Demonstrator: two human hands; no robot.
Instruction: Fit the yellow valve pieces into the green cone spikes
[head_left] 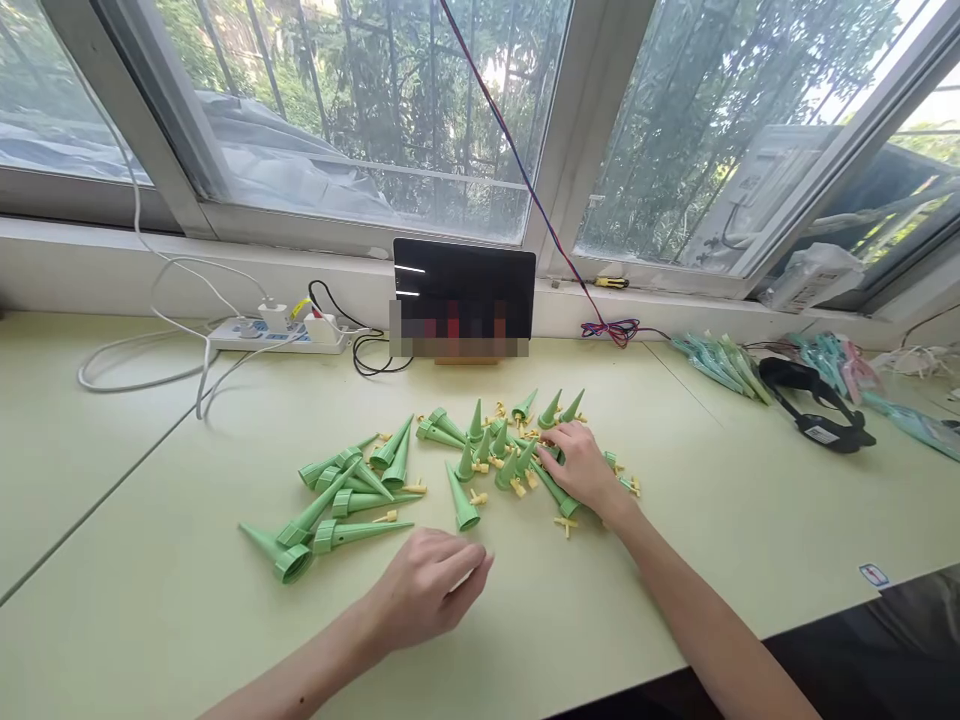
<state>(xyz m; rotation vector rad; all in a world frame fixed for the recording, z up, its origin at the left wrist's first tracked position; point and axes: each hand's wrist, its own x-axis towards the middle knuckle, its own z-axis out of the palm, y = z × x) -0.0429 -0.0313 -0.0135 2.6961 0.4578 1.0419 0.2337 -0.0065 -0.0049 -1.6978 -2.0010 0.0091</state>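
Observation:
Green plastic watering spikes, cone-shaped with ribbed collars, lie in a loose pile at the left. More stand upright or lie in the middle, such as one spike with its wide end toward me. Small yellow T-shaped valves are scattered among them. My left hand hovers near the front of the table with fingers curled together; whatever the fingertips hold, if anything, is too small to name. My right hand reaches into the middle group, its fingers bent down among spikes and valves; what they pinch is hidden.
A tablet on a wooden stand is at the back, beside a white power strip with cables. At the right lie a black head strap and bagged green items. A red and blue cable hangs before the window.

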